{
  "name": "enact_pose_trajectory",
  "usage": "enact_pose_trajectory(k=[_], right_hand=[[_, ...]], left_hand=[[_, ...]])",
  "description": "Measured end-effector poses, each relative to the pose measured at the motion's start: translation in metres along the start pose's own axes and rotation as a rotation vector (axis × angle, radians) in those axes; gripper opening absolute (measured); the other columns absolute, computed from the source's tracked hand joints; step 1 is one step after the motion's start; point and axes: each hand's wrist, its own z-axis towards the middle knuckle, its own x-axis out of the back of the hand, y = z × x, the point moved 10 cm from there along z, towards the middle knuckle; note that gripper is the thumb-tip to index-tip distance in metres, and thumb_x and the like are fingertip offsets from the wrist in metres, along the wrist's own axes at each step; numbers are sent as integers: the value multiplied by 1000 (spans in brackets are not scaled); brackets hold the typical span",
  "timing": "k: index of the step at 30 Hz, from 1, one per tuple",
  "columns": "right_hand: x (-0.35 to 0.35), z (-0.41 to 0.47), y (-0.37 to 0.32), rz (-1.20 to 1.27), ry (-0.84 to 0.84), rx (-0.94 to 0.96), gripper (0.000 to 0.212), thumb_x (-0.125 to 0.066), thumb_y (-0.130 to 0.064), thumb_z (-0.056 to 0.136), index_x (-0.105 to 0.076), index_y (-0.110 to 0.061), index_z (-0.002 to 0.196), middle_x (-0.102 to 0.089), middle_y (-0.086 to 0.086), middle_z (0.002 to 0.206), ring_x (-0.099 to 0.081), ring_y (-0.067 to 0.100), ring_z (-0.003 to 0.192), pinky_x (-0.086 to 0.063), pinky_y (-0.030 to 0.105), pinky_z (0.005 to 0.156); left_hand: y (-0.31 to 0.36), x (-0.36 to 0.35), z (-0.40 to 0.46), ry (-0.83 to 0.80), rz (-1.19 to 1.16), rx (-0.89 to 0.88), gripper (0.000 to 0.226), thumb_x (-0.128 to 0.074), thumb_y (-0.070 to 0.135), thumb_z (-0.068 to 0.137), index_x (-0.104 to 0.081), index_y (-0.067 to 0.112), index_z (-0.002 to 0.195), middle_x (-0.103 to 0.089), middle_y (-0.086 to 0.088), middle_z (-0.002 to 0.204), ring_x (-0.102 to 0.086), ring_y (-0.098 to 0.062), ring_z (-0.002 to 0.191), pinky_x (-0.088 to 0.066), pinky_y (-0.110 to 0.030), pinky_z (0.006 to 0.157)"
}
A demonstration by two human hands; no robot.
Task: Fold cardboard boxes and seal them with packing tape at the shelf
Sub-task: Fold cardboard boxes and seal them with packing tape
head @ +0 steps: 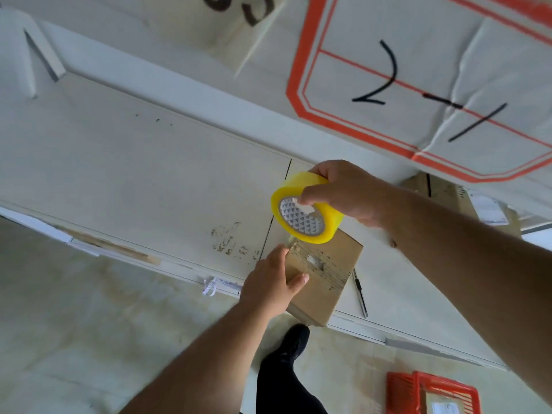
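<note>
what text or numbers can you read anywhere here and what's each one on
"2-1": handwritten in black on the red-bordered white label, upper right.
Partly cut-off dark digits on the white sheet at the top edge: unreadable.
Shipping label on a box behind the right arm: too small.
Label in the red basket: too blurred.
</note>
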Motion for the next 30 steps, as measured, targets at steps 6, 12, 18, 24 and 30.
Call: enact_pose_trajectory(k=[6,12,18,24,30], right_hand=[[20,-42,77,-86,79,-8,42,-85,-24,77,-61,-33,110,-68,-3,102,-67,18,92,-54,36,72],[-6,-59,156,-314,-29,-78,43,-86,-41,76,-56,-41,107,-65,-10,99,-65,13,87,-50,24,66],[-6,-53,169,-333,24,-69,40,-81,-36,79,-52,-44,106,-64,-8,97,-65,13,84,-55,32,65],[-18,-54,167,-170,23,-114,52,-85,-48,80,-56,-36,122,-67,-9,109,-66,12,97,-59,36,82],[-11,-63,180,-56,164,-130,47,-84,-46,83,-54,-35,117,-63,-11,102,-62,9,90,-48,26,66]], left_hand=[[0,-1,2,-8,-6,-35,83,-56,69,92,-16,38,158,-47,2,154,-52,-25,133,-50,-45,103],[3,3,7,-31,-22,-67,74,-54,64,96,-22,43,159,-39,13,159,-40,-17,142,-45,-44,109],[-1,-1,9,-27,-16,-41,73,-54,70,92,-25,43,154,-52,4,147,-53,-19,131,-51,-43,102],[7,0,25,-96,72,-117,75,-54,71,92,-21,44,154,-57,2,144,-61,-21,122,-54,-43,98],[13,15,41,-125,115,-130,81,-58,75,87,-24,47,155,-55,2,148,-61,-23,124,-53,-44,101]])
